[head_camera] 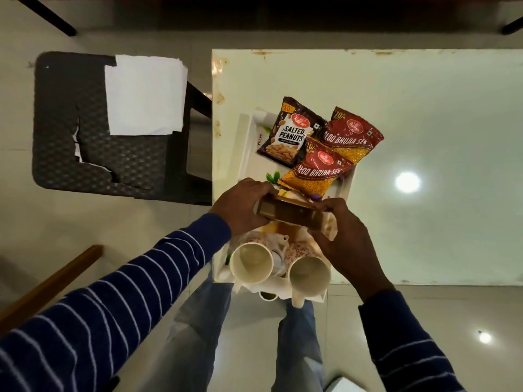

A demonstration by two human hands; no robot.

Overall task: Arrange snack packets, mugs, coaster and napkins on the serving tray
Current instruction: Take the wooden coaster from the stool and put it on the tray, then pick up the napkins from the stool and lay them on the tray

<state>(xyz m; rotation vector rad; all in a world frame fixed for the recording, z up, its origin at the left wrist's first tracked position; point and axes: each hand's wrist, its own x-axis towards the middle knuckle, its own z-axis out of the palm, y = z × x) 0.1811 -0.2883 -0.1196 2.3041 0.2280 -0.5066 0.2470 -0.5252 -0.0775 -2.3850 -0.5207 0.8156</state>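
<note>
Brown, box-like wooden coaster holder [291,215] is being held between both hands above the middle of the white rectangular serving tray [249,142]. Left hand [240,206] is curling its fingers round the holder's left end; right hand [343,239] is gripping the right end, thumb lying along the near face. Whether the holder is touching the tray cannot be told, since the hands are covering its underside.

Nearer the person, two cream floral-patterned mugs are standing upright on the tray's near end: the left mug [251,263] and the right mug [309,274], side by side with their open mouths facing the camera. Part of a printed teapot motif is showing between them.

Beyond the holder, three snack packets are lying on the tray's far end: a dark brown salted-peanuts packet [288,131] on the left, and two red-and-yellow aloo bhujia packets, the nearer one [317,171] overlapping the farther one [353,137].

Tray is resting on a pale glossy table [424,108], its near end overhanging the table's edge.

Left of the table, a stack of white paper napkins [144,94] is lying on the seat of a black woven chair [85,151], well apart from the tray.

Both forearms are wearing navy sleeves with thin white stripes.
</note>
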